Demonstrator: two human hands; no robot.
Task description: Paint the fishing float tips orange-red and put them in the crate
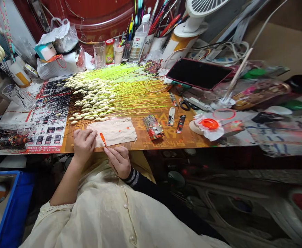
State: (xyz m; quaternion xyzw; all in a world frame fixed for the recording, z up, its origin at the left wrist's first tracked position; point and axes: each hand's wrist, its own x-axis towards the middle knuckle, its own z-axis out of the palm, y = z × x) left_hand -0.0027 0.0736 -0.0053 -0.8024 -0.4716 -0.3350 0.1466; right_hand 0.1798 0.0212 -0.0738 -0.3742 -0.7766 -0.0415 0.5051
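Over cloth at table edge | holding orange tool (brush or blade, unclear) by lower end in closed right hand | pinching with left hand, anything held indiscernible | probably light, thin; best gripped low, off possibly wet orange end

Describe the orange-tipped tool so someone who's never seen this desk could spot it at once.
On the cluttered desk, find the pale cloth near the front edge. Over its left part, the right hand holds the orange-tipped tool. Its bright orange end is much longer than the small orange marks on the cloth.
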